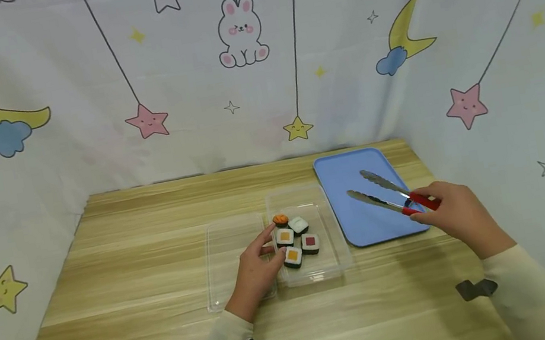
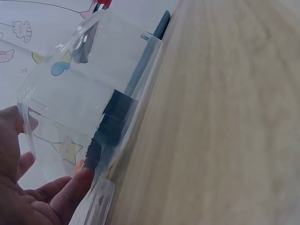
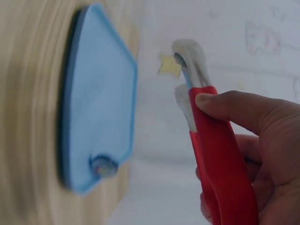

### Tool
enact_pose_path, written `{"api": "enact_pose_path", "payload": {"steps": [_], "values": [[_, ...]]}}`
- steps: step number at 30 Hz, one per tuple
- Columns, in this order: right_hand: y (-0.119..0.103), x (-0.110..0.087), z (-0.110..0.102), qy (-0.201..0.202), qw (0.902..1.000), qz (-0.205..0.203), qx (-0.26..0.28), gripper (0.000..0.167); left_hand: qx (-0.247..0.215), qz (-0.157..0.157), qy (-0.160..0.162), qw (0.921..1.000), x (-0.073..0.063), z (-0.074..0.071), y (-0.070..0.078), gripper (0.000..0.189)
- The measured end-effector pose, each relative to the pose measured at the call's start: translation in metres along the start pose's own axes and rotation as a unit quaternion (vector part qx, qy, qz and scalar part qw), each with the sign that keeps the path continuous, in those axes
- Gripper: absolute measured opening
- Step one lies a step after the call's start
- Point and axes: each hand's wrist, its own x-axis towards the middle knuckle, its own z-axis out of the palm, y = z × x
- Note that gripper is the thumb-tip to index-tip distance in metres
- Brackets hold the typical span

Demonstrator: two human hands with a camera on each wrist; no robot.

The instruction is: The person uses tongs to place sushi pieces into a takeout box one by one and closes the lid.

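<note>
A clear plastic container [image 1: 336, 243] with several sushi pieces [image 1: 310, 243] in its left part sits mid-table. My left hand [image 1: 255, 269] holds the container by its left side. In the left wrist view, the thumb [image 2: 30, 121] lies at the rim and other fingers curl by the wall. My right hand [image 1: 450, 212] grips a pair of tongs [image 1: 383, 181] by the red handles. The tongs' metal arms stand apart over the blue tray [image 1: 363, 227], nothing between their tips. A small dark-sided sushi piece [image 3: 104, 166] lies near a corner of the tray, partly hidden by the tongs in the head view.
A clear, shallow plastic lid [image 1: 236, 260] lies left of the container, partly behind my left hand. The tray stands close to the container's right side. A patterned curtain [image 1: 219, 143] rises along the back and both sides of the wooden table [image 1: 131, 266].
</note>
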Motion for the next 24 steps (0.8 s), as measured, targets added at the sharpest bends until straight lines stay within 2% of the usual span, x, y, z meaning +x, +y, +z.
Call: {"api": "enact_pose_path", "payload": {"steps": [5, 10, 15, 24], "values": [[0.039, -0.02, -0.007, 0.015, 0.998, 0.061, -0.013, 0.058, 0.007, -0.001, 0.0, 1.0, 0.001, 0.0, 0.0, 0.06], [0.063, -0.037, -0.009, 0.002, 0.9945, 0.101, -0.027, 0.061, 0.011, -0.002, 0.001, 0.9999, 0.001, 0.0, 0.0, 0.061], [0.071, -0.043, -0.006, -0.003, 0.9932, 0.112, -0.029, 0.06, 0.01, 0.002, 0.003, 0.9999, 0.001, 0.0, -0.001, 0.061], [0.074, -0.039, 0.004, -0.001, 0.9931, 0.114, -0.03, 0.058, 0.012, -0.001, -0.001, 0.9999, 0.002, 0.0, -0.002, 0.062]]}}
